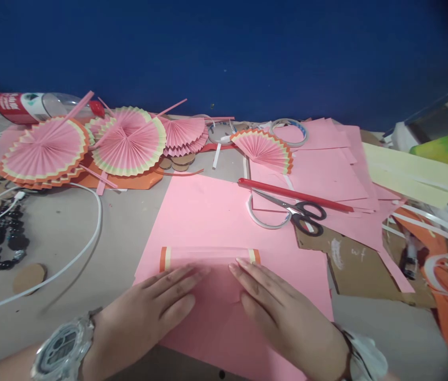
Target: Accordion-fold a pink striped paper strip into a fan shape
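Pink strip point(203, 256), orange-edged, perhaps cream-banded

We have a pink paper piece point(203, 255), banded in cream and orange along its left and right edges, lying before us on larger pink paper point(200, 209), its nearer part largely hidden.

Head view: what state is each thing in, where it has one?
Left hand: palm down, open
Right hand: palm down, open
Stripe-ended paper: partly under both hands
Scissors: blades look shut
Bottle: on its side, capped
Left fan: pleated, full circle
Right fan: pleated, part-circle
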The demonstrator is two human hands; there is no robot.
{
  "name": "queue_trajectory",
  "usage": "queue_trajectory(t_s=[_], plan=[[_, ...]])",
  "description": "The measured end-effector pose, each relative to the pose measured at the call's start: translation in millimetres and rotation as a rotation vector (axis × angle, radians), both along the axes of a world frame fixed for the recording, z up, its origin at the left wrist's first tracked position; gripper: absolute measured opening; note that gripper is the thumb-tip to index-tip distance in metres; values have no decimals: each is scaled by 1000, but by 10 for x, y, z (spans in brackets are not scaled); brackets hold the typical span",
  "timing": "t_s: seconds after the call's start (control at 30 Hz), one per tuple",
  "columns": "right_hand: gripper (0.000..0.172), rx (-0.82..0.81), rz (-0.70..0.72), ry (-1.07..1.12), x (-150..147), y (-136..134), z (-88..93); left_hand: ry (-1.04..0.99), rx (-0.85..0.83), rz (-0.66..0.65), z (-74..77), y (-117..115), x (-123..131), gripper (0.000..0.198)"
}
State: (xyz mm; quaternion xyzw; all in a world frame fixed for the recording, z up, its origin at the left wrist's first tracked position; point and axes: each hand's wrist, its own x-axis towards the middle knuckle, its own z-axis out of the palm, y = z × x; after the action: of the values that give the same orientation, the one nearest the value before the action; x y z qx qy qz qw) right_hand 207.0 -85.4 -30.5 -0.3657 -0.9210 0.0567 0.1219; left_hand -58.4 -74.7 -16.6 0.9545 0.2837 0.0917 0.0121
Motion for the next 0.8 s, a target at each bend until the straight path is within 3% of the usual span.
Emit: queue_trajectory(t_s=[0.13, 0.23, 0.43, 0.6, 0.8], plan=[[24, 18, 34, 31, -3, 32, 3, 101, -14, 68, -17, 13, 9, 32], [33, 47, 43, -19, -18, 128, 46, 188, -50, 138, -31, 131, 52, 40], [48, -37, -133, -160, -181, 336, 134, 145, -74, 109, -63, 342, 182, 50], [62, -113, -82, -152, -248, 353, 84, 127, -153, 81, -46, 351, 169, 66], [57, -95, -110, -120, -38, 311, 58, 119, -170, 82, -1, 339, -36, 53]])
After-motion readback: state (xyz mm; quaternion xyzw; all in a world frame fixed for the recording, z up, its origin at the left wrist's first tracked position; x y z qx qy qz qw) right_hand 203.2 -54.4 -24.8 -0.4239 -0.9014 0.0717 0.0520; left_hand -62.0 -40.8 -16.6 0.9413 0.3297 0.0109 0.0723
